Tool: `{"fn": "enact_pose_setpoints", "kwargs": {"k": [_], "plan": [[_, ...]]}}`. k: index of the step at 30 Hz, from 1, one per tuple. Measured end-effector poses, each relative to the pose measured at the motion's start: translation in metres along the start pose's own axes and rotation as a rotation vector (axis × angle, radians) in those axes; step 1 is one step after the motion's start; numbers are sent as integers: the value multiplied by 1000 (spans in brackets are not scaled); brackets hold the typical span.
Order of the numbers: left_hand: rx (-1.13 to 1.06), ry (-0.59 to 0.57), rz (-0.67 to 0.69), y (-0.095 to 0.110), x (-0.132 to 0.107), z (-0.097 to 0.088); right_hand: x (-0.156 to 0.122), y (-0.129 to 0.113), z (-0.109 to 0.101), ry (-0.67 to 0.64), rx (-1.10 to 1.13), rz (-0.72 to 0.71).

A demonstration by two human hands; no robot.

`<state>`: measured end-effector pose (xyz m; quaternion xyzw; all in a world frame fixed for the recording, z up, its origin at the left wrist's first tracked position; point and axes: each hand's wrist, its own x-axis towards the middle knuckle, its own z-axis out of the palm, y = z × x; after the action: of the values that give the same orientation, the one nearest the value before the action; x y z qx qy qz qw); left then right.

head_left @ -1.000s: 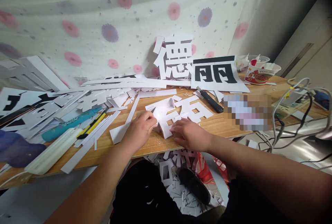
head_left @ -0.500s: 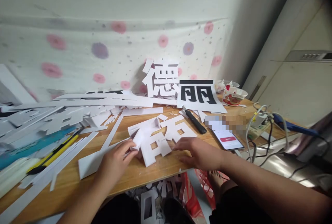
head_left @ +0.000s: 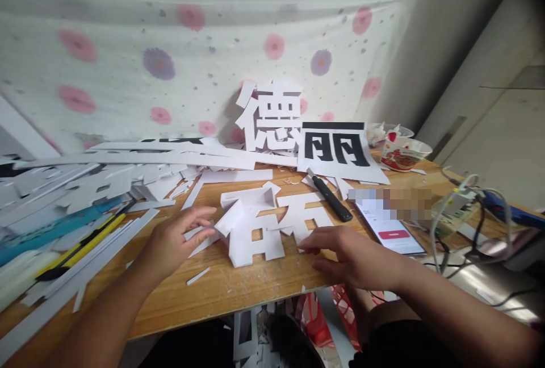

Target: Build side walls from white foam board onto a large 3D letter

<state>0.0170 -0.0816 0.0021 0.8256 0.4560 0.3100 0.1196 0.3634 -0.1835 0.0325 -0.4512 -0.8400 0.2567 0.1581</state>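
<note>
A white cut-out character [head_left: 268,237], apparently foam board, lies flat on the wooden table, with upright side strips [head_left: 251,197] standing along its left part. Just left of it is my left hand [head_left: 172,243], its fingers and thumb spread apart. Behind those fingers a white strip [head_left: 202,246] is partly hidden; I see no grip on it. My right hand [head_left: 347,254] rests at the cut-out's lower right edge, fingers extended and lightly bent, touching or nearly touching it. A thin white sliver [head_left: 198,276] lies in front of my left hand.
White offcuts and a yellow utility knife [head_left: 80,246] crowd the left. A black-handled knife [head_left: 330,195] lies beyond my right hand, beside a phone [head_left: 392,226]. Behind stand a white character [head_left: 272,121], a printed sheet [head_left: 340,149] and a paper bowl [head_left: 404,155]. Cables [head_left: 443,237] are at right.
My left hand has come away from the cut-out's side strip and moved left, its fingers opening. The long white strip near it has shifted. My right hand has stayed by the cut-out. The view has shifted slightly.
</note>
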Motion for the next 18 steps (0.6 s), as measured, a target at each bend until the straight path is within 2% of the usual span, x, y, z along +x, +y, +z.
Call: {"fn": "enact_pose_setpoints", "kwargs": {"k": [2, 3, 6, 8, 13, 15, 18], "plan": [[146, 17, -93, -6, -6, -15, -2, 0, 0, 8, 16, 29], [222, -13, -126, -9, -10, -23, -3, 0, 0, 12, 24, 40], [340, -223, -158, -22, -26, -36, -3, 4, 2, 23, 36, 63], [358, -302, -169, -28, -37, -37, -2, 5, 4, 19, 39, 68], [402, -241, -188, -34, -49, -33, 7, -3, 8, 14, -1, 48], [448, -192, -162, -35, -50, -40, 10, -8, 8, 38, -19, 30], [548, -24, -105, -31, -59, -63, 12, -17, 10, 136, -9, -17]]}}
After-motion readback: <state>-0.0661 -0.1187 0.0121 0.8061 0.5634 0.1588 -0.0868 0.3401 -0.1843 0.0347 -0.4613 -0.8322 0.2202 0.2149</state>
